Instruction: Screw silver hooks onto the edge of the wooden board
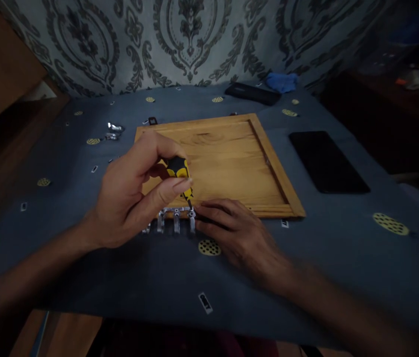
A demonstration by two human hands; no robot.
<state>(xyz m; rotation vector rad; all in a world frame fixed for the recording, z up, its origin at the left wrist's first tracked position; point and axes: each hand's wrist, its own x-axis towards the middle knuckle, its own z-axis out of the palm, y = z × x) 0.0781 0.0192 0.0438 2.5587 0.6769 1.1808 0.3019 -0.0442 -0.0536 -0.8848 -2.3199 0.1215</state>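
Observation:
My left hand (133, 191) is closed around a small yellow and black screwdriver (179, 171), held nearly upright with its tip down at a silver metal bracket (175, 218). The bracket, with several tabs, lies against the near edge of a shallow wooden tray (228, 163). My right hand (232, 228) rests on the cloth just right of the bracket, fingers together and pressed against its right end beside the screwdriver tip.
A blue patterned cloth (324, 248) covers the table. A dark phone (326, 161) lies right of the tray. A black flat case (252, 93) and a blue rag (282, 82) sit at the back. Small shiny metal parts (113, 131) lie left of the tray.

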